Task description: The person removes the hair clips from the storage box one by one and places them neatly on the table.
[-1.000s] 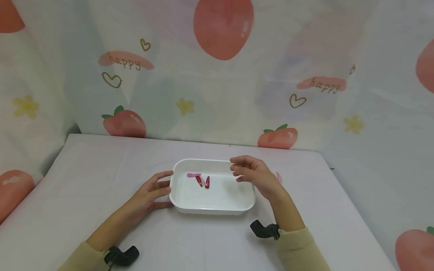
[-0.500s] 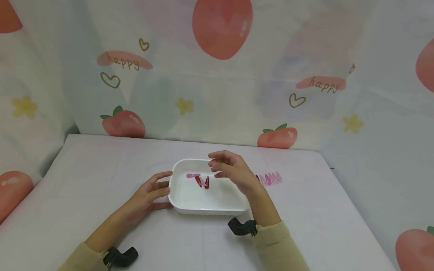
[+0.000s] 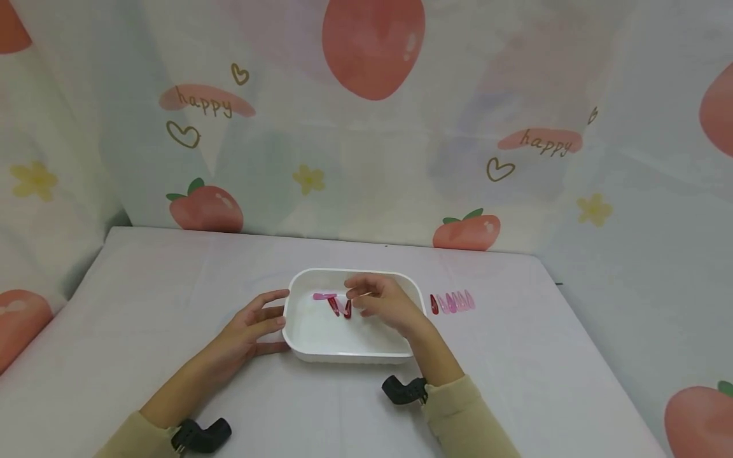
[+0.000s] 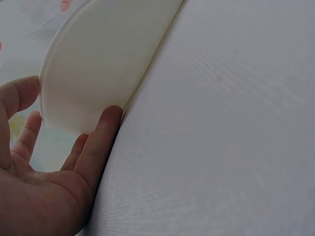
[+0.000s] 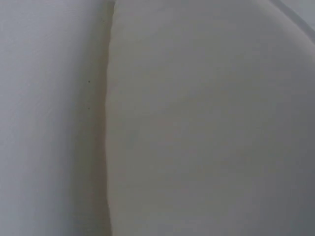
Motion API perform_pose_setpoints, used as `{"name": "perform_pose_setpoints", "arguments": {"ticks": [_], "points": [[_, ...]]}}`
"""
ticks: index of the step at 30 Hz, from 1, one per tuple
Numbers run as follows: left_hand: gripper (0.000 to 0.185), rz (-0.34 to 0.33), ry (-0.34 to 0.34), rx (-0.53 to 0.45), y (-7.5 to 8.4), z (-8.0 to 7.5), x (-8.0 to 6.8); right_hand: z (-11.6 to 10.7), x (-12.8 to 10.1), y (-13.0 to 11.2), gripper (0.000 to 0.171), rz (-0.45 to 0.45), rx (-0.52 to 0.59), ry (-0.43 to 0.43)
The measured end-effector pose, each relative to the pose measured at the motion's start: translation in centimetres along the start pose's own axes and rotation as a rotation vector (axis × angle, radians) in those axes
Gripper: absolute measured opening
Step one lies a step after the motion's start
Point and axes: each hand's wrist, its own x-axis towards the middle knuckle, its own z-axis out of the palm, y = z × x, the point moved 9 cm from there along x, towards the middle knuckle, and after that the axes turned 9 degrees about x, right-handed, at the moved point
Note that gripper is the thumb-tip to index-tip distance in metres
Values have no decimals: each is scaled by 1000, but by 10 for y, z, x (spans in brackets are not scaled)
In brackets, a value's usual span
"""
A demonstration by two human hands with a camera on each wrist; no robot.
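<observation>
A white rectangular tray stands on the table with a few snap hair clips inside, among them a pink clip and two red clips, one leaning left. My left hand rests its extended fingers against the tray's left end; the left wrist view shows these fingers along the tray's outer wall. Over the tray is my right hand, its fingers loosely bent and close to the right-hand red clip. Nothing shows between those fingers. In the right wrist view only the tray wall appears, the hand being out of sight.
To the right of the tray, a red hair clip and several pink hair clips lie side by side in a row on the white table. A printed cloth backdrop rises behind the table.
My right hand has moved left from the tray's right rim and then lowered toward the clips inside. The row of clips on the right has come into view. My left hand stays at the tray.
</observation>
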Motion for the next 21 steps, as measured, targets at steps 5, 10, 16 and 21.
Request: {"name": "perform_pose_setpoints", "arguments": {"ticks": [5,10,16,21], "points": [[53,3,-2,-8,0,0,0,3,1,3,31,-42,-163,-4],[53,2,2,3,-1,0,0,9,-1,5,34,-35,-266,-30],[53,-2,-1,2,-1,0,0,11,-1,7,40,-15,-355,-32],[54,-2,-8,-1,0,1,-1,10,-1,9,47,2,-428,-9]]}}
